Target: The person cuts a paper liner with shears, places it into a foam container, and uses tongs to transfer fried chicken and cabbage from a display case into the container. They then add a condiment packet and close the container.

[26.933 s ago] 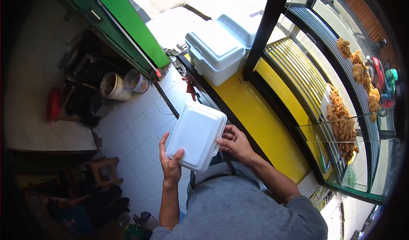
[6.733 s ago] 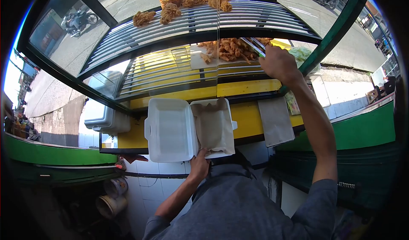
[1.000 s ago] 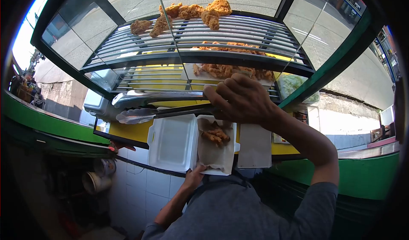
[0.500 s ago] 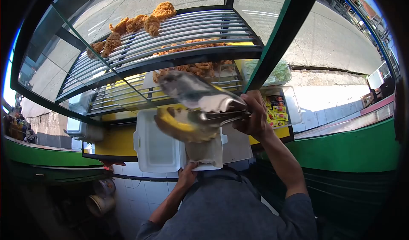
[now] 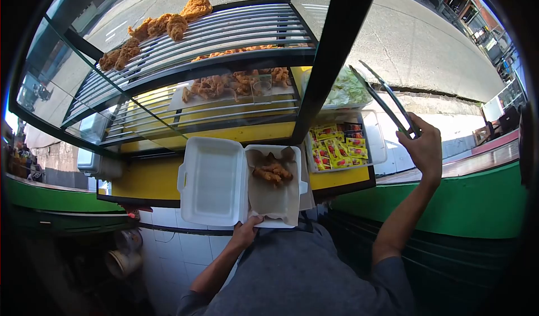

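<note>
An opened white foam takeout box (image 5: 213, 181) sits in front of me, its lid side to the left. Brown paper (image 5: 272, 201) lines the right half, with fried chicken pieces (image 5: 273, 171) on top. My left hand (image 5: 245, 233) grips the near edge of the box with its thumb over the rim. Out to the right, my right hand (image 5: 422, 145) is closed around metal tongs (image 5: 393, 105). The tong tips are apart with nothing between them, close to the right side of a clear tub of shredded greens (image 5: 343, 88).
A clear bin (image 5: 377, 142) of sauce sachets (image 5: 339, 147) stands right of the box. Left and ahead is a glass-fronted rack (image 5: 224, 30) with fried chicken (image 5: 176, 27) on two levels. A dark upright post (image 5: 331, 52) stands between rack and tub. Stacked foam boxes (image 5: 98, 161) sit left.
My right hand has swung from over the box out to the right with the tongs. Chicken now shows on the paper, where the blurred tongs were before. My left hand stays at the box.
</note>
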The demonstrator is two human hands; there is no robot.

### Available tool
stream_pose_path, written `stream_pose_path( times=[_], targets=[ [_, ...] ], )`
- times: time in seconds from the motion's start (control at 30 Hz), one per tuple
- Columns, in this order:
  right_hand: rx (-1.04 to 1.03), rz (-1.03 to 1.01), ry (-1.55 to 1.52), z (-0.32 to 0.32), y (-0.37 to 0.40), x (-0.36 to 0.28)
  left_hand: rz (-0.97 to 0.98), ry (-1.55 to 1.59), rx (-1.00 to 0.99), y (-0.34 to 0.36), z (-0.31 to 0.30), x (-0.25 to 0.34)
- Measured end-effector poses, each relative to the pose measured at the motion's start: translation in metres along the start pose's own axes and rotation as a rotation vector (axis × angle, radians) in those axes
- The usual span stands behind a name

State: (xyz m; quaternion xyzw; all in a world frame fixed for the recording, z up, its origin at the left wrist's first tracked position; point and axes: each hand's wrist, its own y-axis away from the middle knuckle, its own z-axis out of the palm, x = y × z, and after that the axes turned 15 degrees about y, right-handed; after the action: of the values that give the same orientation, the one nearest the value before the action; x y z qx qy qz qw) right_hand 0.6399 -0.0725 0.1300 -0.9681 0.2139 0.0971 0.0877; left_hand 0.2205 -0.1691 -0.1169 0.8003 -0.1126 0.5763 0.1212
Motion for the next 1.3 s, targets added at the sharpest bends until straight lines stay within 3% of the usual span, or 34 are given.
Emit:
stream_pose_path(
  times=[0.1, 0.17, 0.23, 0.47, 0.6, 0.73, 0.9, 1.0, 1.13, 1.23, 1.3],
  targets=[
    [0.005, -0.119, 0.290, -0.004, -0.014, -0.020, -0.468, 0.142, -0.076, -0.014, 0.006, 0.026],
    [0.029, -0.161, 0.374, 0.009, -0.027, -0.018, -0.642, 0.327, -0.078, -0.021, 0.009, 0.035],
    [-0.028, -0.157, 0.436, 0.006, -0.034, -0.028, -0.677, 0.627, -0.026, -0.027, 0.012, 0.044],
    [0.012, -0.173, 0.245, -0.012, -0.016, -0.021, -0.584, 0.707, -0.126, -0.034, 0.009, 0.066],
    [-0.101, -0.034, 0.248, -0.036, 0.002, -0.031, -0.592, 0.701, -0.162, -0.038, 0.011, 0.068],
    [0.057, -0.151, 0.394, -0.014, -0.009, -0.022, -0.688, 0.659, -0.197, -0.041, 0.009, 0.068],
    [-0.041, -0.122, 0.443, -0.003, -0.024, -0.028, -0.637, 0.643, -0.141, -0.042, 0.009, 0.080],
    [0.025, -0.138, 0.356, -0.011, -0.012, -0.022, -0.570, 0.668, -0.094, -0.041, 0.018, 0.071],
    [-0.056, -0.140, 0.114, -0.038, 0.022, -0.011, -0.546, 0.690, -0.101, -0.043, 0.022, 0.067],
    [-0.234, -0.168, -0.019, -0.054, 0.055, -0.003, -0.485, 0.747, -0.052, -0.044, 0.029, 0.067],
    [-0.377, -0.269, 0.019, -0.060, 0.067, -0.008, -0.556, 0.748, -0.086, -0.046, 0.027, 0.070]
  ],
)
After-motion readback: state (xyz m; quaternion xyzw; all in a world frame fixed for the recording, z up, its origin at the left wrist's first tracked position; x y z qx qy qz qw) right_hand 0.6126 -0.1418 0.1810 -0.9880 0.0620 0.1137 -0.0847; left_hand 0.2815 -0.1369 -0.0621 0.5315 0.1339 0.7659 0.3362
